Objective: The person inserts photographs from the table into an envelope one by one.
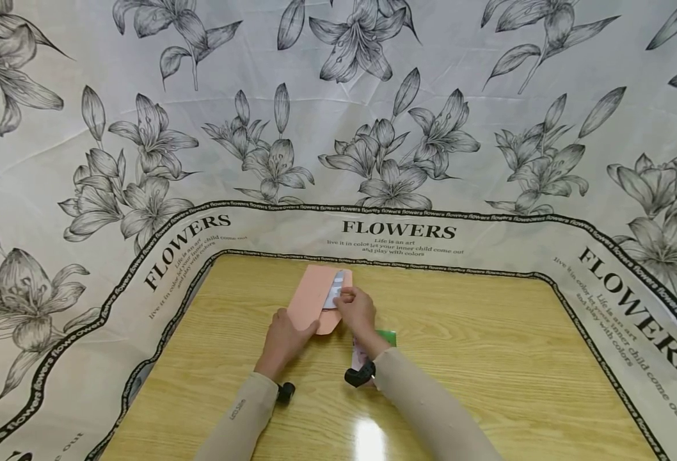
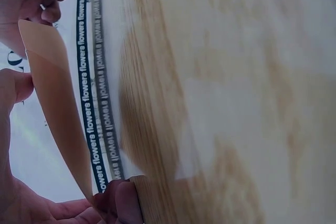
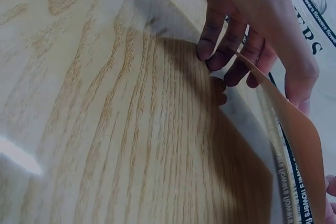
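Fingers nearly closed, the left hand grips the envelope at seven o'clock; the right hand pinches paper at three.

From above, the head view looks forward and down, wide across the table, while both wrist views (far nearer, and turned askew) face along its top toward the cloth, sharing the pink envelope.

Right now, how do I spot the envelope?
On the table, look near the far edge, left of centre. The envelope is in the left hand. It's pink, with a blue-white slip showing, unlike the nearby green-edged item.
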`<state>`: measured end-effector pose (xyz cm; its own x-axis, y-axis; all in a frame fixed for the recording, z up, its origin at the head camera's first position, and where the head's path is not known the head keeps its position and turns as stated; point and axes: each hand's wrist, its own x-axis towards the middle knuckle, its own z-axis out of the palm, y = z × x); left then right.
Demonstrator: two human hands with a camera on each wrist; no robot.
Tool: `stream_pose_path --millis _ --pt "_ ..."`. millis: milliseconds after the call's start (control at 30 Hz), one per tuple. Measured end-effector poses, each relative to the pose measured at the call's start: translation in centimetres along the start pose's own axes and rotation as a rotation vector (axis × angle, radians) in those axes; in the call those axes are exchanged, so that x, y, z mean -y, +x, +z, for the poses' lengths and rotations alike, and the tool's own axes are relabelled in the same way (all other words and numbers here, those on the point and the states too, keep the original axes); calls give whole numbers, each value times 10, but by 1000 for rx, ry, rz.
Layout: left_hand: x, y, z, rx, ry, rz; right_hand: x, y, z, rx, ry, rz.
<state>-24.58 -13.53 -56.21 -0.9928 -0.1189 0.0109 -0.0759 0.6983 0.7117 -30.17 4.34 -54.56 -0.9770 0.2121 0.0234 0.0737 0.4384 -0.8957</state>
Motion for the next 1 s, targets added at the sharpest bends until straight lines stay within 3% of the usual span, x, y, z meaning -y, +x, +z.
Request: stream_pose_path --millis 233,1000 --pt "0 1 0 -9 1 13 5 -2 3 -5 -59 -61" --pt "0 0 1 -13 -5 -1 6 -7 7 8 -108 -87"
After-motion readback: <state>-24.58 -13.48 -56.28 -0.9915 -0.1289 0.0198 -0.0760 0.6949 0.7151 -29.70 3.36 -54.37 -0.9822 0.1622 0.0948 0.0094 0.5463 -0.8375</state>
